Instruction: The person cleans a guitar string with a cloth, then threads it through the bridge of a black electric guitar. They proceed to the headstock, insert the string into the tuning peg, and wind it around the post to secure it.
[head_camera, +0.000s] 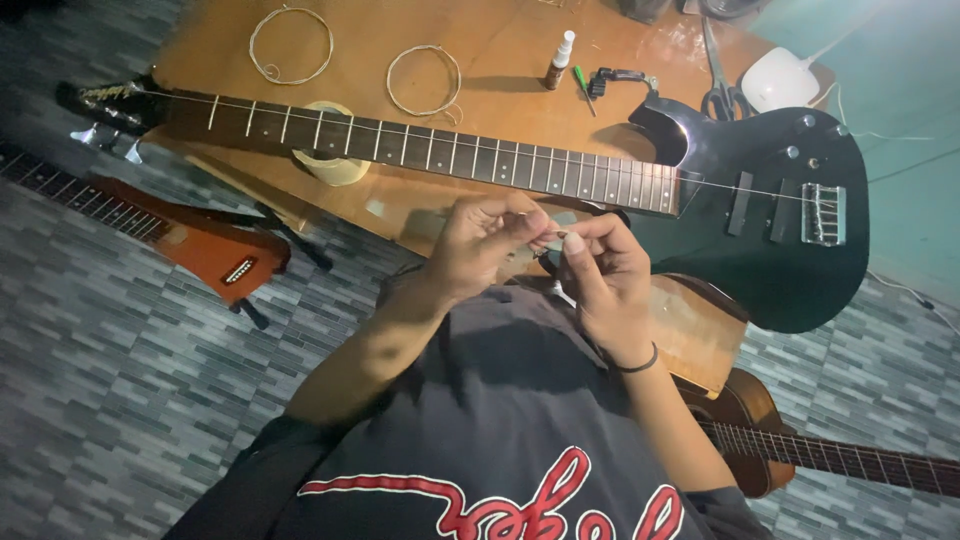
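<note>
Item, left of frame: a reddish-brown wooden guitar (215, 255) lay on the grey patterned floor (90, 400), its neck running to the left edge.

Item, upper left: two coils of thin wire guitar string (290, 45) and (424, 82) lay on the brown wooden table (480, 40), well apart from your hands. A roll of pale tape (335, 165) sat under the neck of the glossy black electric guitar (760, 200), which lay across the table, headstock left and body right, with what looked like a single string along the fretboard.

Item, centre: your left hand (480, 245) and right hand (600, 275) met just below the neck, fingertips pinched narrow on a small thin object (556, 236), probably a string end; it was too small to tell for certain. By my judgement you did well to keep both grips close together, hold the piece taut without kinking it, and work above your lap so nothing dropped to the floor.

Item, upper centre: a small brown bottle with a white nozzle (558, 62) stood upright on the table; its label was too small to make out. A green-handled screwdriver (583, 88) lay just beside it.

Item, upper right: a white rounded device (780, 80) sat on the table corner, with scissors (718, 85) beside it.

Item, lower right: a brown acoustic guitar (760, 430) lay on the floor.
</note>
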